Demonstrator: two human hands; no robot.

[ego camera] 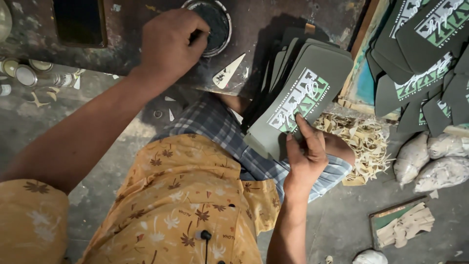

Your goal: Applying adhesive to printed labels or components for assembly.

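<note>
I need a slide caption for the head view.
Left hand at a round tin; right hand holding printed grey sheets.

The scene is dim and warm-toned, with soft light falling from above onto the yellow floral shirt (181, 195) at lower centre. The stack of dark grey printed foam sheets (298, 93) casts a deep shadow on the stained dark worktop (264, 29) at upper centre. Focus is fair mid-frame, while corners curve and soften slightly
</note>
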